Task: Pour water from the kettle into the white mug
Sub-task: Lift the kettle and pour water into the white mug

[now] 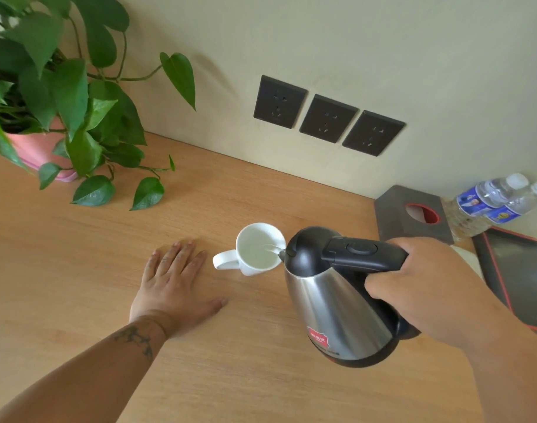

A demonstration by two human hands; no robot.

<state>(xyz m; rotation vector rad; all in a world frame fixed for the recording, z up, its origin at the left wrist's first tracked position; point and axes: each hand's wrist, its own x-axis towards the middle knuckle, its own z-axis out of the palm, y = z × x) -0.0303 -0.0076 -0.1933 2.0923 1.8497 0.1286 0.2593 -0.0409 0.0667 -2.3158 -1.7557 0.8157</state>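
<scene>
The kettle [337, 303] is gripped by its handle in the right hand [425, 288] and tipped leftward, its spout held over the rim of the white mug [258, 248], where water is seen. The left hand [175, 282] is laid flat and open on the tabletop [261, 386], just left of the mug's handle.

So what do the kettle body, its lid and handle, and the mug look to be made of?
Kettle: the body looks like brushed stainless steel, showing streaky grey reflections. Its lid and handle, held by the right hand, look like matte black plastic. White mug: probably glazed ceramic, smooth and glossy, though it could be another material.
</scene>
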